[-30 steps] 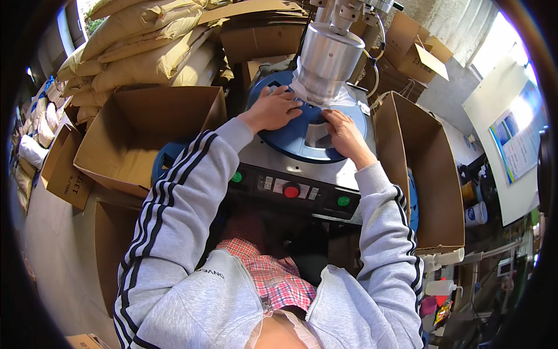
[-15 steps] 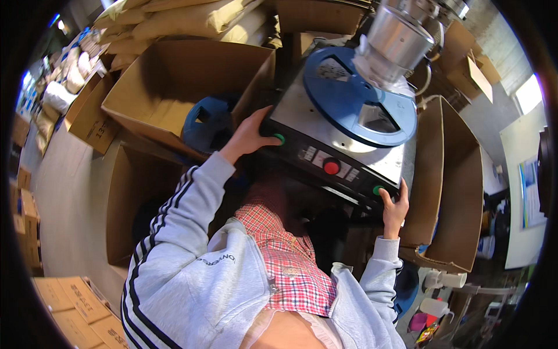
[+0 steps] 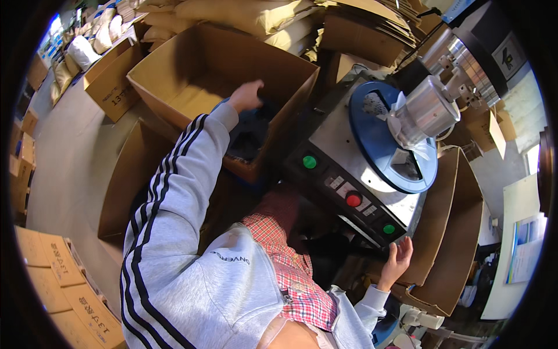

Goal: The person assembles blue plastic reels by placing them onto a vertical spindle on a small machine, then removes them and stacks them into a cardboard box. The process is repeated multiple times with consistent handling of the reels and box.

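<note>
My left hand (image 3: 248, 96) reaches over a large open cardboard box (image 3: 156, 104), its fingers stretched out above dark blue plastic reels (image 3: 249, 136) lying inside. Nothing shows in its grasp. Near the front right corner of a bench machine, my right hand (image 3: 396, 264) is open, thumb and fingers apart, just off the control panel (image 3: 325, 173). That panel carries a green button (image 3: 309, 162) at the left, a red button (image 3: 353, 199) in the middle and another green button (image 3: 389, 229) at the right. A blue reel (image 3: 365, 136) sits on the machine's metal top, beneath a silver cylindrical head (image 3: 433, 110).
Right of the machine stands another tall open carton (image 3: 444, 215). A lower open box (image 3: 125, 192) is beside my left arm. Stacked sacks (image 3: 250, 14) and flattened cardboard (image 3: 366, 35) fill the back; closed cartons (image 3: 58, 282) are stacked at the lower left.
Both hands have come off the green buttons. My left hand has moved left and away over the box; my right hand has dropped slightly beside the panel. The view has turned.
</note>
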Tool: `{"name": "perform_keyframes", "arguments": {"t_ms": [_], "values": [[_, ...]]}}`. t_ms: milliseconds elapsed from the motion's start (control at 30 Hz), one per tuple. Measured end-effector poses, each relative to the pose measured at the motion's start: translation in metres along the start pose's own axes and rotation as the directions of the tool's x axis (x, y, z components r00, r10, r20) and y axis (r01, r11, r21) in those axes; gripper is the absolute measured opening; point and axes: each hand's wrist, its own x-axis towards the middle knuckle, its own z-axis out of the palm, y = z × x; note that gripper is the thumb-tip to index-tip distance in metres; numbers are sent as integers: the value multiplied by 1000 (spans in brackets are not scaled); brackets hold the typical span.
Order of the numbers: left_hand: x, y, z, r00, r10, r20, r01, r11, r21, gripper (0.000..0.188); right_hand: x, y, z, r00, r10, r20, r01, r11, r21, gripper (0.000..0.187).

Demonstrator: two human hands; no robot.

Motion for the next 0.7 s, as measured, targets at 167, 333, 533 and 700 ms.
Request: {"name": "perform_keyframes", "arguments": {"t_ms": [167,333,533,700], "values": [[0,-68,115,743,-411,528,146,870,471,94,-11,-25,0,997,-3,-81,-4,996,-87,44],[13,-199,186,579,-607,545,343,787,513,60,-11,-32,-21,993,9,-120,-23,994,-111,43],[10,-188,228,733,-421,534,124,855,504,64,-31,-53,-49,981,82,-177,-120,968,-221,41],[5,-210,184,787,-399,471,51,802,595,74,8,-83,-64,979,6,-203,-12,1000,-25,42]]}}
